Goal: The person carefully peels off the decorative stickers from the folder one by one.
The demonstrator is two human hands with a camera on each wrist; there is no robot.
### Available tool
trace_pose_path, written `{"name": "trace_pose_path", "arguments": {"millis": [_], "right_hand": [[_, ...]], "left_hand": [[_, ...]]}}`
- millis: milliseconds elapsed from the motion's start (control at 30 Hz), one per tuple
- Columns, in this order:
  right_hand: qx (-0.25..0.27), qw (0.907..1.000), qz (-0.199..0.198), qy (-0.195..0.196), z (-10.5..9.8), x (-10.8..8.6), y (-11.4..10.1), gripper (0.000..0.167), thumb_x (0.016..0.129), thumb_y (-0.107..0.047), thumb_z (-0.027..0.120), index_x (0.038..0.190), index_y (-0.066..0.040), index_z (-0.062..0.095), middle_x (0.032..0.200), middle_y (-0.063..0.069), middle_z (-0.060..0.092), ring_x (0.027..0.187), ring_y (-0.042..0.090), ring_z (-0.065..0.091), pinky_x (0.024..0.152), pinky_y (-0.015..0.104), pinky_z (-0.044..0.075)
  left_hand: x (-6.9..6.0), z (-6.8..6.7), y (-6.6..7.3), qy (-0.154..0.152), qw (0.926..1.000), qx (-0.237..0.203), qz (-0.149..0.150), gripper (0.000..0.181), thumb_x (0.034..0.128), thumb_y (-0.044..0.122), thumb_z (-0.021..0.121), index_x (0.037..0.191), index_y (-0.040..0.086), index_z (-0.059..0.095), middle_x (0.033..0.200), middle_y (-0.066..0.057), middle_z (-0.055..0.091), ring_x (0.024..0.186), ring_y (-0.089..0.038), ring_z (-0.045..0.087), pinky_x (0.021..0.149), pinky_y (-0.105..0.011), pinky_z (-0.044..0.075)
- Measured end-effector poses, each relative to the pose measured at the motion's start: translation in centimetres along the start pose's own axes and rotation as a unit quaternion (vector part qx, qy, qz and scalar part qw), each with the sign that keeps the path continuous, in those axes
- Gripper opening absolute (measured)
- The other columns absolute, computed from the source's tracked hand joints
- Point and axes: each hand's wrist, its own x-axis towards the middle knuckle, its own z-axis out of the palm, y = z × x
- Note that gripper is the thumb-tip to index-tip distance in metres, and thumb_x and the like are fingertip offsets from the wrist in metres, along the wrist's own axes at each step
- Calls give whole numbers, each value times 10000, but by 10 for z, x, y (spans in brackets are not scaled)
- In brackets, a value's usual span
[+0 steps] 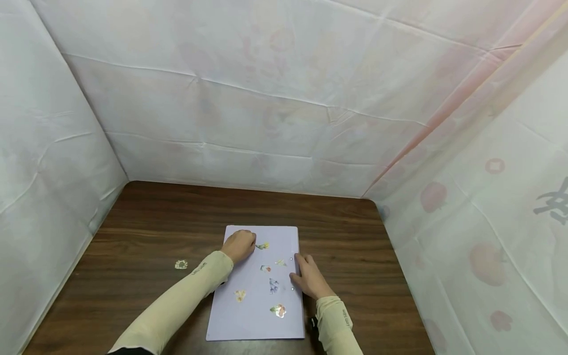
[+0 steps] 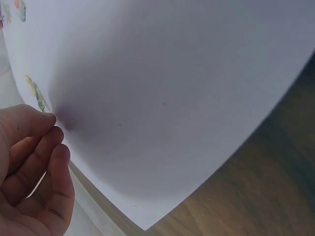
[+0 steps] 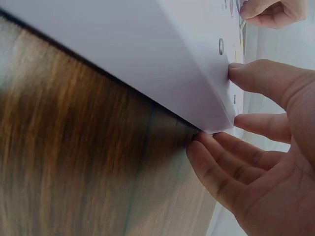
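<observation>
A lavender ring binder (image 1: 253, 320) lies on the table with several stickers on its cover. At its upper left, my left hand (image 1: 240, 245) has thumb and fingertips together at the stem end of a yellow flower sticker (image 1: 264, 245). In the left wrist view, these fingers (image 2: 37, 162) are curled, with the green stem (image 2: 40, 102) at their tips. My right hand (image 1: 310, 277) holds the binder's right edge. In the right wrist view, its thumb (image 3: 251, 73) rests on the cover near a metal eyelet (image 3: 221, 46), and other fingers touch the spine (image 3: 172, 93).
A small greenish wreath-like sticker (image 1: 181, 265) lies on the brown wood table (image 1: 146, 236), left of the binder. Pale printed curtains (image 1: 248, 113) hang behind the table and along both sides. A blue sticker (image 1: 273, 286) and an orange flower sticker (image 1: 278, 310) are lower on the cover.
</observation>
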Motion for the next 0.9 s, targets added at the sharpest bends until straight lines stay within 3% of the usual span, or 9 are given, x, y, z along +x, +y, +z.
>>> {"name": "trace_pose_path", "arguments": {"millis": [167,400,667,900], "right_hand": [[33,9999,106,-66,1,0,-2,620,935,-149,694,1457,51,425,1374,308,435,1255,445,483,1018,536,422],[-70,9999,-75,7,1,1,-1,612,928,-129,702,1439,73,433,1334,313,455,1223,448,504,1001,537,435],[-90,9998,-128,88,-1,2,0,614,916,-122,713,1427,84,442,1282,296,482,1181,431,531,982,528,451],[-138,9998,-129,94,-1,3,4,617,916,-138,710,1434,65,446,1291,279,481,1171,405,545,978,516,457]], "left_hand": [[-6,-2,-6,142,9999,83,20,254,841,12,685,650,136,571,636,19,525,569,-131,491,527,-321,458],[-21,-14,-32,288,9994,75,-171,247,864,13,676,659,126,600,640,11,546,567,-130,478,519,-335,461],[-56,-38,-77,355,9978,215,-519,133,855,31,738,760,94,669,722,-32,627,675,-254,622,615,-423,526],[-88,-59,-112,377,9943,294,-953,116,852,9,741,786,60,661,717,-58,622,678,-294,622,628,-466,518]]}}
